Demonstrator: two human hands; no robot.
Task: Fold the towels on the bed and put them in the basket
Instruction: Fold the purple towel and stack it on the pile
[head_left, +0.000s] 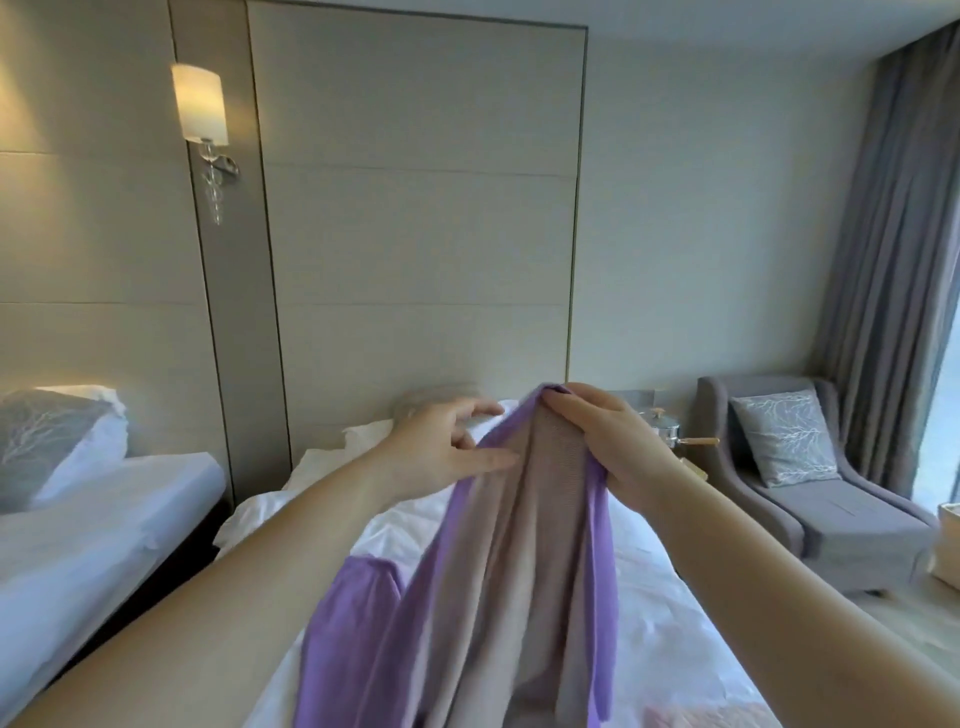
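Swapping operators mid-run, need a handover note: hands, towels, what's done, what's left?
Right hand grips the purple-and-beige towel by its top, raised over the bed; the towel hangs unfolded.
Left hand is open, fingers spread at the towel's left edge.
Purple cloth at lower left: second towel or the same one, cannot tell.
Basket: a pale object cut off at the right edge may be it.
Done: no folded towel shows.
Left: fold this towel and any others, then put them in the basket.
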